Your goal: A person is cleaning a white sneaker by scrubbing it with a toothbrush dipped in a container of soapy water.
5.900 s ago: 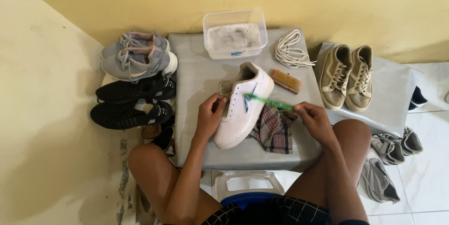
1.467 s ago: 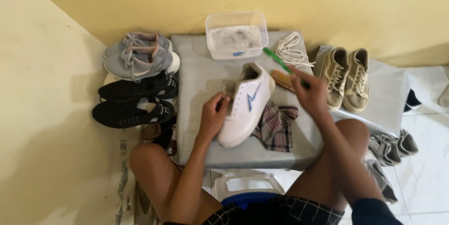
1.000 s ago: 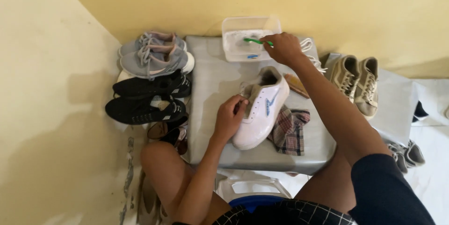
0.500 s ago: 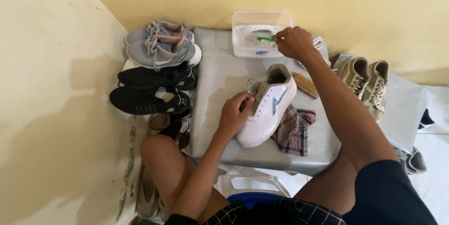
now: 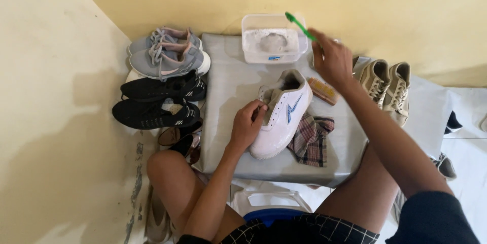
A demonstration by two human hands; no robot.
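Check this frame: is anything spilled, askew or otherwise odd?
Nothing looks spilled. Two small oddities: the white shoe has no laces and lies at a slant under the left hand, and the plaid cloth sits crumpled beside it. The right hand holds a green toothbrush over the tub.

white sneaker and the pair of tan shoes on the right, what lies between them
In the head view, a wooden brush lies on the grey table between the white sneaker and the tan shoes; the right hand hovers above that gap.
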